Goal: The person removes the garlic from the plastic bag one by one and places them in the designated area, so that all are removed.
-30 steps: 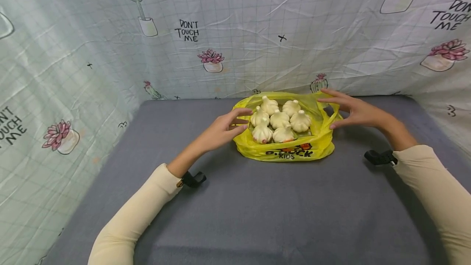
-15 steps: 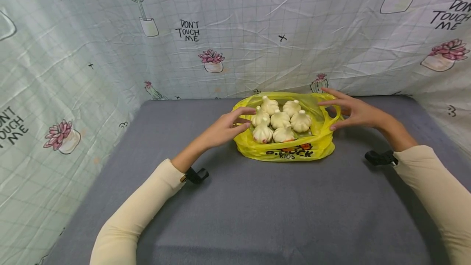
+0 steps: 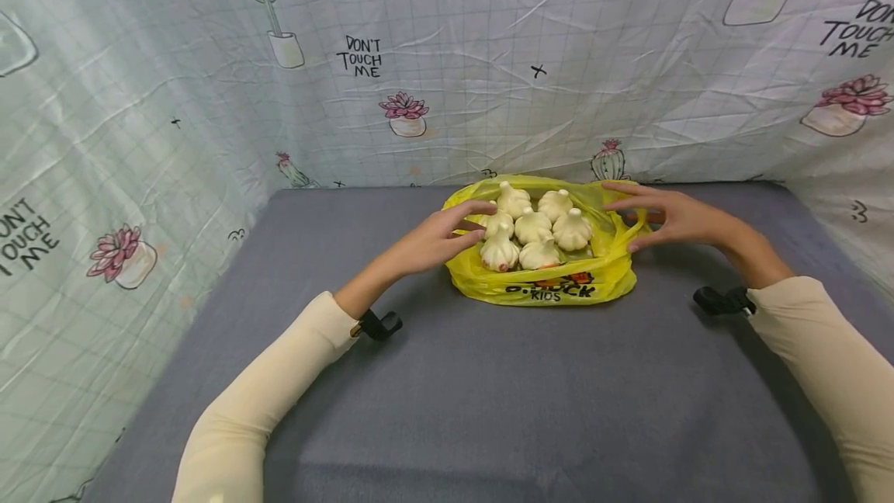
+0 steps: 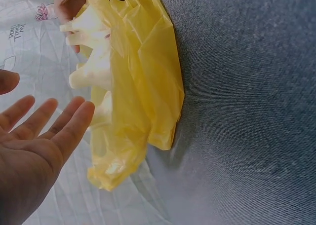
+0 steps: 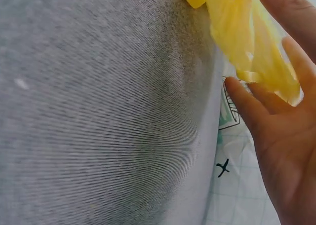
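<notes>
Head view: a crumpled bag of thin yellow plastic [image 3: 608, 279] sits on a dark grey cloth tabletop [image 3: 454, 394], before a pale curtain printed with potted plants [image 3: 475, 115]; its mouth faces upward and shows seven creamy-white garlic bulbs with short stems [image 3: 533, 226]. Black lettering [image 3: 547, 291], including the word "KIDS", is readable on the near wall in this view only. The left hand [image 3: 434, 239] reaches over the left rim, fingers extended and parted, with hold of nothing. The right hand [image 3: 684, 216] stands at the right rim, thumb and fingers wide apart.

Left wrist view: the bag appears from the side, bulb stems projecting past its rim; the bare left palm is exposed, and whether a fingertip touches a bulb cannot be told. Right wrist view: a loose yellow plastic flap [image 5: 247, 42] hangs between the right thumb and fingers without being gripped; contact is uncertain.

Compared with the frame one second earlier, the left hand lies farther over the bag's mouth, partly covering the leftmost bulb; the right hand's uppermost fingertip is lower. Bag and bulbs keep their arrangement.
</notes>
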`<state>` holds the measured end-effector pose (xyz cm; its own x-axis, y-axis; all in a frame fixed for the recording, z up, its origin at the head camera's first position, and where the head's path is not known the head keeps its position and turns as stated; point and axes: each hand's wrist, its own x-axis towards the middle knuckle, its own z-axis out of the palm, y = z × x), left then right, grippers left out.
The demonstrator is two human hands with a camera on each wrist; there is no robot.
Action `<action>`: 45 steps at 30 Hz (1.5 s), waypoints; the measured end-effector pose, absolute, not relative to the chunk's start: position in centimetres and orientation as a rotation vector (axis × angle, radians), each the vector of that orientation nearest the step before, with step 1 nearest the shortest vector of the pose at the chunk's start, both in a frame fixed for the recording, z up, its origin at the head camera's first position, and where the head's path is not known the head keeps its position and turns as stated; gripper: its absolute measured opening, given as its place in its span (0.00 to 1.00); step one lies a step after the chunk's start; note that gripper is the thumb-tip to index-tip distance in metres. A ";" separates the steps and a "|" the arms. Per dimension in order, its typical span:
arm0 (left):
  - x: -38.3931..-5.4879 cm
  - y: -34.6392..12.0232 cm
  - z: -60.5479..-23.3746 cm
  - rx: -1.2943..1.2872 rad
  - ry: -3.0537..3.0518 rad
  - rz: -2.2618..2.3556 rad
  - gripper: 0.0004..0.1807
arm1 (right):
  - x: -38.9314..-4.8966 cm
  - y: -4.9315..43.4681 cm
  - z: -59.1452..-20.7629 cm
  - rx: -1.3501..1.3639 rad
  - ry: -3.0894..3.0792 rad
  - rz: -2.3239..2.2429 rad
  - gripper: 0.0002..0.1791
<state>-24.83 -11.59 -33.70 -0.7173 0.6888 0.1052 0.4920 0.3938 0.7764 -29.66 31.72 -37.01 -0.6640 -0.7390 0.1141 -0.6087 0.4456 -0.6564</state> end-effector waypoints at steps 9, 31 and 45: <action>-25.5 -10.6 -33.6 1.024 2.436 1.149 0.25 | -30.5 30.8 -37.0 -1.113 2.541 -0.800 0.38; -25.9 -9.2 -33.8 1.055 2.415 1.097 0.23 | -31.0 30.2 -34.4 -1.555 2.761 -0.582 0.27; -26.0 -9.2 -33.9 1.052 2.384 1.125 0.24 | -29.9 29.1 -33.3 -1.568 2.801 -0.861 0.29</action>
